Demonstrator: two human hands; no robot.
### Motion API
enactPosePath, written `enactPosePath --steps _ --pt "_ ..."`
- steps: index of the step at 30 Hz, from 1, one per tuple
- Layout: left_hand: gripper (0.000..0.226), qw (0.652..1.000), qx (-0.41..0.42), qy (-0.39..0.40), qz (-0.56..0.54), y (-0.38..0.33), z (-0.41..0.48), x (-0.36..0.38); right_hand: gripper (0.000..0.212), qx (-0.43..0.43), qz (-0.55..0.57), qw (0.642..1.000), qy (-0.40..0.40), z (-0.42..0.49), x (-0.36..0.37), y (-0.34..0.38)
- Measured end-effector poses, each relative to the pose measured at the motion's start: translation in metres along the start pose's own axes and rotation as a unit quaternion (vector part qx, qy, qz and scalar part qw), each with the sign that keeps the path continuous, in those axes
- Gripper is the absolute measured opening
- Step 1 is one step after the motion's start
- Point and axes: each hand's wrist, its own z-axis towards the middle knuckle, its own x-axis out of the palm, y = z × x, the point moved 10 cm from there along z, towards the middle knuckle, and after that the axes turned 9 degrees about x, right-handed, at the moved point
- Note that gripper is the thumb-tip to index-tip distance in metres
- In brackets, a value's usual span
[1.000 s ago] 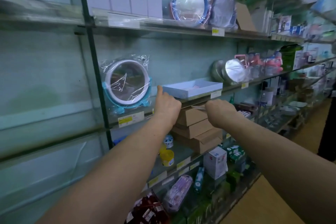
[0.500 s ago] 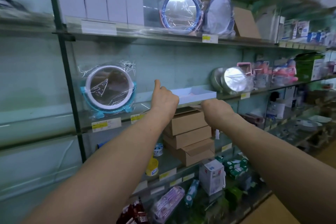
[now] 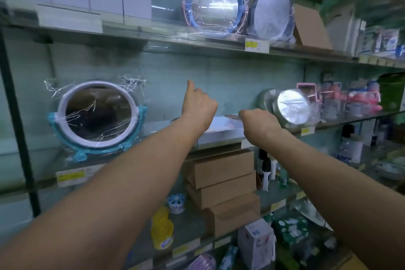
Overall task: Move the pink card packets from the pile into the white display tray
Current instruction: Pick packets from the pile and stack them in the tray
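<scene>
The white display tray (image 3: 219, 132) sits on the middle glass shelf, with something pink (image 3: 230, 125) lying inside it. My left hand (image 3: 198, 106) is at the tray's left front part, thumb pointing up and fingers curled over the rim; the fingertips are hidden. My right hand (image 3: 258, 126) hovers at the tray's right end and pinches a thin flat card packet (image 3: 232, 116), whose edge sticks out to the left just above the tray. No pile of packets shows in this view.
Wrapped round mirrors stand left of the tray (image 3: 98, 114), right of it (image 3: 292, 106) and on the shelf above (image 3: 215, 4). Three stacked brown cardboard boxes (image 3: 221, 184) fill the shelf directly below. Small bottles and packets crowd the lower and right shelves.
Both hands have risen from the level of the brown boxes to the tray. My right hand has carried the thin packet up over the tray's right end.
</scene>
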Motion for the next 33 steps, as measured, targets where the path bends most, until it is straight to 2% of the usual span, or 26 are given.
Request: enactPosePath --steps 8,14,21,29,31,33 --pt "0.02 1.0 -0.007 -0.025 0.005 0.002 0.064 0.035 0.035 -0.023 -0.002 0.999 -0.028 0.078 0.039 -0.009" --pt "0.02 1.0 -0.022 -0.002 0.002 0.006 0.095 0.068 0.035 -0.034 0.023 0.999 -0.031 0.118 0.071 -0.01" --pt "0.03 0.997 -0.071 0.032 0.005 0.013 0.119 0.099 0.037 -0.092 0.059 0.994 -0.031 0.156 0.099 -0.003" --pt "0.017 0.99 -0.128 0.067 0.008 0.013 0.141 0.109 0.034 -0.16 0.123 0.978 -0.042 0.19 0.112 -0.014" --pt "0.011 0.984 -0.167 0.065 -0.026 0.019 0.136 0.11 0.03 -0.173 0.156 0.972 -0.029 0.196 0.117 -0.017" --pt "0.01 0.962 -0.236 0.043 -0.129 0.031 0.123 0.114 0.027 -0.184 0.203 0.962 -0.007 0.203 0.124 -0.018"
